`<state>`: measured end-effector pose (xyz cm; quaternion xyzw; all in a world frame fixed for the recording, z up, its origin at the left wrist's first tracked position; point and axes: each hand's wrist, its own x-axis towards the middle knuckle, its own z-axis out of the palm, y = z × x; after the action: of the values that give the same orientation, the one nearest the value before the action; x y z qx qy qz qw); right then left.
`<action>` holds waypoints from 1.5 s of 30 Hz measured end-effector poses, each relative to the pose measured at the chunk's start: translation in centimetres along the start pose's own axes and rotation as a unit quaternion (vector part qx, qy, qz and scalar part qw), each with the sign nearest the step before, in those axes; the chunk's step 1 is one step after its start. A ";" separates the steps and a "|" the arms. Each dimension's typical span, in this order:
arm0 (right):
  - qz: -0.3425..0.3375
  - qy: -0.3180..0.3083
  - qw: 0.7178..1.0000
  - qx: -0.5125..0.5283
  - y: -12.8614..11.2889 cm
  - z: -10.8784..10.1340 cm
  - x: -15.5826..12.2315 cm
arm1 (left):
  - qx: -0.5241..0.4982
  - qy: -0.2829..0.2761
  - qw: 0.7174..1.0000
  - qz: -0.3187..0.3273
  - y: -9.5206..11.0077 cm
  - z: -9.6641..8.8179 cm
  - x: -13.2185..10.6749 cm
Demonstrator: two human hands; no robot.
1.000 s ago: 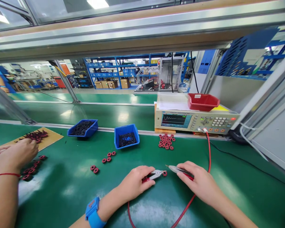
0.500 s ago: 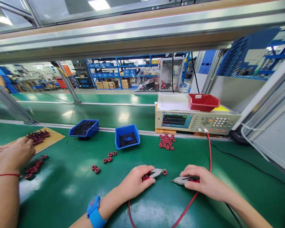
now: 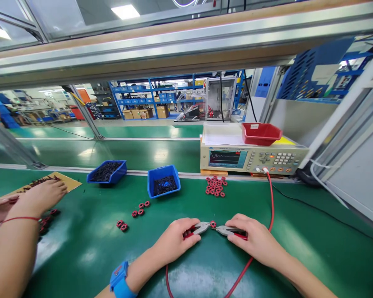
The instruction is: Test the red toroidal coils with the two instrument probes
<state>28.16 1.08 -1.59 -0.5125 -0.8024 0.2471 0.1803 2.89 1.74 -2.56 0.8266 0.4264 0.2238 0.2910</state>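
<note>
My left hand (image 3: 180,238) grips a metal test clip (image 3: 202,227) with red handles. Its jaws reach a small red-and-black wound ring (image 3: 213,224). From the right, my right hand (image 3: 251,234) squeezes a second, similar test clip (image 3: 225,230), its tip at the ring's lower right edge. Whether that tip is clamped on a wire is too small to tell. A red cable (image 3: 242,275) loops beneath both hands. Behind them stands a bench tester (image 3: 255,159); its screen shows a waveform and red letters at upper right.
Several loose rings (image 3: 216,186) are piled before the tester; smaller groups (image 3: 138,213) lie left. Two blue bins (image 3: 164,186) hold dark parts. A red tray (image 3: 261,134) sits on the tester. At far left, a co-worker's hands (image 3: 39,198) work over a brown board (image 3: 71,185).
My right hand has moved left, bringing its clip up to the ring. The tester's green screen mark has turned into red letters. The co-worker's hand has shifted right; the view has shifted slightly.
</note>
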 end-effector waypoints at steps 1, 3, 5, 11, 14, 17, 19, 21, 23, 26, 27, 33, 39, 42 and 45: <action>0.000 0.000 1.000 -0.002 0.0 0.0 0.0 | 0.002 0.002 1.000 0.002 0.1 0.0 0.0; -0.003 -0.005 1.000 -0.003 0.0 0.0 -0.1 | 0.007 0.009 1.000 0.005 0.4 0.1 0.0; -0.009 -0.015 1.000 0.005 0.3 -0.1 -0.1 | 0.015 0.017 1.000 0.002 0.8 0.0 -0.2; 0.035 0.021 0.999 -0.004 3.2 -0.4 0.5 | 0.088 0.093 0.990 -0.060 -0.4 -1.6 -4.1; 0.113 0.095 0.987 -0.058 4.8 -0.5 1.0 | 0.153 0.147 0.971 -0.107 -1.6 -1.9 -6.5; 0.143 0.122 0.979 -0.082 5.9 -0.4 1.9 | 0.172 0.142 0.970 -0.092 -1.0 -0.9 -6.8; 0.153 0.137 0.974 -0.095 6.3 -0.4 2.7 | 0.152 0.106 0.980 -0.070 0.3 0.0 -5.6; 0.153 0.152 0.971 -0.105 6.7 -0.4 3.6 | 0.126 0.069 0.988 -0.057 1.6 0.9 -3.6; 0.137 0.161 0.971 -0.111 6.9 -0.4 4.5 | 0.103 0.051 0.992 -0.053 2.2 1.5 -1.5; 0.092 0.158 0.977 -0.111 7.0 -0.3 5.3 | 0.057 0.066 0.994 -0.068 1.8 1.7 0.8; 0.075 0.152 0.980 -0.108 6.9 -0.2 5.4 | 0.035 0.073 0.994 -0.073 1.5 1.6 1.3; 0.009 0.084 0.993 -0.079 4.9 0.5 4.0 | -0.043 0.057 0.995 -0.072 0.7 0.5 0.8; 0.006 0.025 0.997 -0.068 2.9 0.5 2.2 | -0.022 0.039 0.996 -0.075 1.3 0.0 0.3; 0.008 0.012 0.997 -0.072 2.3 0.5 1.5 | -0.019 0.042 0.996 -0.071 1.2 0.1 0.3; 0.008 0.005 0.997 -0.081 2.0 0.6 1.2 | -0.013 0.039 0.996 -0.074 1.0 0.0 0.3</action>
<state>28.78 2.75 -3.16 -0.5332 -0.8145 0.1806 0.1400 3.68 1.55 -1.87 0.7799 0.4943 0.2395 0.3001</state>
